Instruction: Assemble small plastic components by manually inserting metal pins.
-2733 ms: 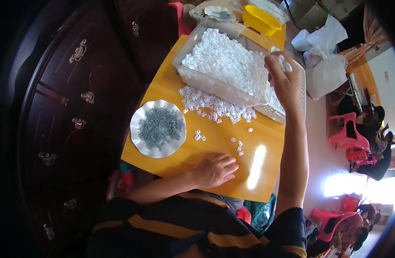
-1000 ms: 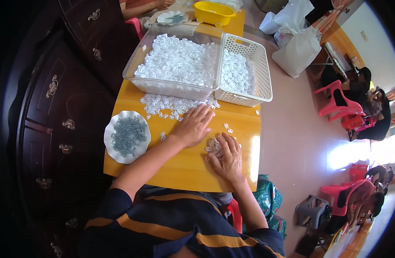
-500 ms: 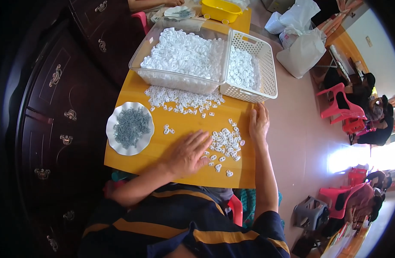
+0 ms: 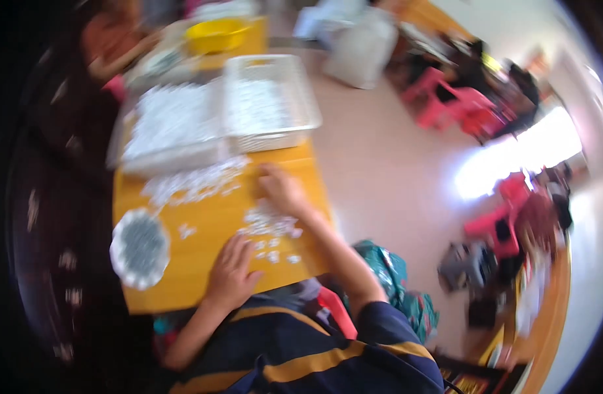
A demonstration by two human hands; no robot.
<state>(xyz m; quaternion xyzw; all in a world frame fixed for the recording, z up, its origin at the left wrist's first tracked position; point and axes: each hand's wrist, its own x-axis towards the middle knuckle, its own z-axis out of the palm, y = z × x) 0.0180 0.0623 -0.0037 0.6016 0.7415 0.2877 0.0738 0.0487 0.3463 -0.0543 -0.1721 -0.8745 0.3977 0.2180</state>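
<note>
Small heap of white pieces (image 4: 270, 224) on yellow counter (image 4: 203, 279), between my hands. Right hand (image 4: 283, 189) at heap's far edge, left hand (image 4: 232, 272) at near edge, both grips spread flat, pinching nothing. Heap runs left-right. View blurred.

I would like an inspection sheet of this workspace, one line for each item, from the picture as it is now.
Surface: orange table, picture blurred by motion.
Job's things: small white pieces in a loose pile between the hands; more white pieces spread below the clear tray; white basket beside it, both holding white pieces.
Clutter: white dish of grey bits at the table's left edge; yellow bowl at the far end.
Hands: left hand flat on the table, right hand on the pile's far edge; both open, holding nothing.
Cables: nothing seen.
Surroundings: dark wooden cabinet on the left; red plastic chairs and white bags on the floor.
</note>
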